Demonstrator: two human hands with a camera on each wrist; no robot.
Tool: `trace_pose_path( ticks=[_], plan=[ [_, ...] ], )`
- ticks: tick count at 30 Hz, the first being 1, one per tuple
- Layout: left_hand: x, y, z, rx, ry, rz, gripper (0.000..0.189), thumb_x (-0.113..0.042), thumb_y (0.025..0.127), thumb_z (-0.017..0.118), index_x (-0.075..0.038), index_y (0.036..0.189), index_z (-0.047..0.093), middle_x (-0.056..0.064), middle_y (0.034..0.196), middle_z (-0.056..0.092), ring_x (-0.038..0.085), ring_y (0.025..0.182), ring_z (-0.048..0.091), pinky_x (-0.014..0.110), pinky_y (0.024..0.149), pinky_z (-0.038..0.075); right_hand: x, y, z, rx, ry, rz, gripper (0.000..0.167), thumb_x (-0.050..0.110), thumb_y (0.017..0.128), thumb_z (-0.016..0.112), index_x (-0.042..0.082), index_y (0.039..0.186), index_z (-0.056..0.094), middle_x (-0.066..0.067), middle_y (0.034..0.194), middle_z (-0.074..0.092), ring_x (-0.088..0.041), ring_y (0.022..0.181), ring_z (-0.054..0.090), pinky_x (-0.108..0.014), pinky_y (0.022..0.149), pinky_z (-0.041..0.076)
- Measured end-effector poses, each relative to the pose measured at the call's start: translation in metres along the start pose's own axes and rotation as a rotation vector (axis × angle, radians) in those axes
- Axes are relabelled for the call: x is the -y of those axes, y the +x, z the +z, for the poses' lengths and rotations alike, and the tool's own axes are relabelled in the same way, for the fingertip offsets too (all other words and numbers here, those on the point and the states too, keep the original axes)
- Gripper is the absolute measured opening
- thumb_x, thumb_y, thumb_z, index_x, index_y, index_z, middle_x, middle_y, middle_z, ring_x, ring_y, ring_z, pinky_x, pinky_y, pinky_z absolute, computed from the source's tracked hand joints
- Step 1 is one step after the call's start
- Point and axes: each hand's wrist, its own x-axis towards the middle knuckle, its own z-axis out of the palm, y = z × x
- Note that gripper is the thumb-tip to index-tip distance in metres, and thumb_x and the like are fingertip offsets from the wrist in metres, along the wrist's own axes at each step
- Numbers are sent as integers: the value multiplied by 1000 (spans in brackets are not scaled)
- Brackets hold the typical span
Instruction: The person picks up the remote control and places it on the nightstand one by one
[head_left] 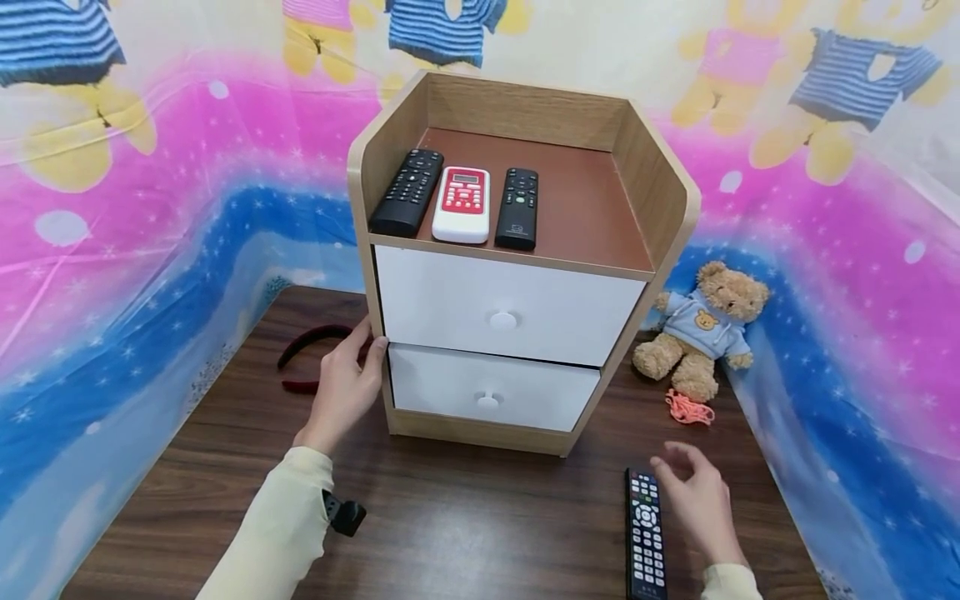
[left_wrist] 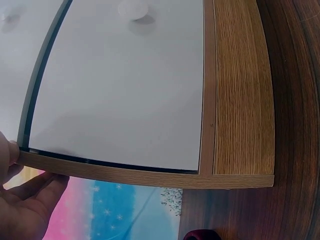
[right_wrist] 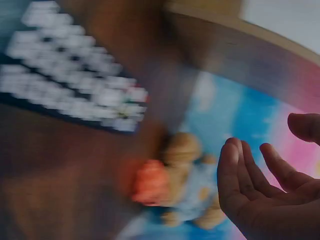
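A small wood-trimmed drawer cabinet (head_left: pixel 480 433) with two white drawers stands on the table. My left hand (head_left: pixel 348 379) holds its left side edge, thumb at the front and fingers along the outer side; the left wrist view shows this hand (left_wrist: pixel 30 200) at the side panel (left_wrist: pixel 135 172). My right hand (head_left: pixel 699 500) hovers with loosely bent fingers just right of a long black remote control (head_left: pixel 646 533) on the table. In the right wrist view the hand (right_wrist: pixel 270 195) holds nothing, and the remote (right_wrist: pixel 70 75) is blurred.
On the cabinet top lie a black remote (head_left: pixel 408 192), a red-and-white remote (head_left: pixel 461 204) and a smaller black remote (head_left: pixel 517 208). A teddy bear (head_left: pixel 705 325) and a coral-coloured stringy bundle (head_left: pixel 690 408) are at right. A dark red headband-like loop (head_left: pixel 307 337) lies at left.
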Motion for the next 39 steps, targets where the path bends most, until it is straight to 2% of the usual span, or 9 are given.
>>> trace_pose_path(
  ticks=[2, 6, 9, 13, 17, 28, 34, 39],
  plan=[
    [0, 0, 0, 0, 1, -2, 50, -27, 106, 47, -7, 152, 40, 22, 137, 57, 35, 116, 62, 53, 87, 54, -17, 0, 10, 35, -22, 63, 54, 31, 97, 63, -1, 138, 50, -28, 132, 56, -40, 116, 57, -52, 89, 50],
    [1, 1, 1, -2, 7, -3, 50, -27, 106, 47, -7, 152, 41, 22, 136, 57, 35, 115, 62, 52, 87, 54, -47, 0, 25, 91, -89, 137, 60, 32, 95, 64, -9, 136, 47, -35, 128, 55, -47, 114, 56, -56, 87, 49],
    [1, 1, 0, -7, 8, -1, 50, -27, 106, 47, -6, 152, 41, 22, 137, 57, 35, 115, 62, 52, 86, 54, -67, 0, 33, 150, -134, 150, 67, 37, 93, 66, -14, 131, 47, -37, 121, 57, -48, 109, 57, -57, 87, 48],
    [2, 1, 0, -12, 9, 2, 50, -26, 106, 47, -6, 152, 41, 22, 135, 58, 35, 115, 62, 52, 86, 54, -84, -3, 38, 233, -153, 157, 75, 45, 89, 70, -18, 123, 50, -29, 104, 62, -39, 94, 61, -53, 82, 49],
    [1, 0, 0, -16, 14, 5, 50, -27, 106, 47, -6, 151, 41, 22, 136, 57, 36, 115, 61, 53, 86, 53, -87, -6, 39, 275, -147, 181, 79, 48, 86, 72, -20, 121, 51, -23, 96, 63, -29, 85, 62, -48, 76, 51],
    [1, 0, 0, -14, 13, -3, 50, -28, 107, 46, -7, 152, 41, 22, 138, 56, 35, 118, 60, 53, 88, 53, -85, -10, 41, 294, -174, 166, 87, 58, 79, 75, -17, 118, 54, -22, 92, 63, -32, 83, 63, -48, 72, 51],
    [1, 0, 1, -15, 18, 0, 50, -27, 107, 47, -7, 152, 41, 22, 138, 57, 35, 118, 60, 53, 89, 53, -84, -10, 43, 275, -168, 168, 85, 53, 80, 77, -18, 119, 54, -22, 92, 64, -30, 83, 63, -47, 71, 51],
    [1, 0, 1, -11, 18, -2, 50, -27, 107, 46, -8, 152, 41, 21, 139, 56, 35, 118, 60, 53, 89, 53, -81, -12, 44, 239, -111, 220, 76, 42, 82, 78, -19, 119, 54, -25, 94, 66, -31, 81, 65, -45, 68, 53]
  ],
)
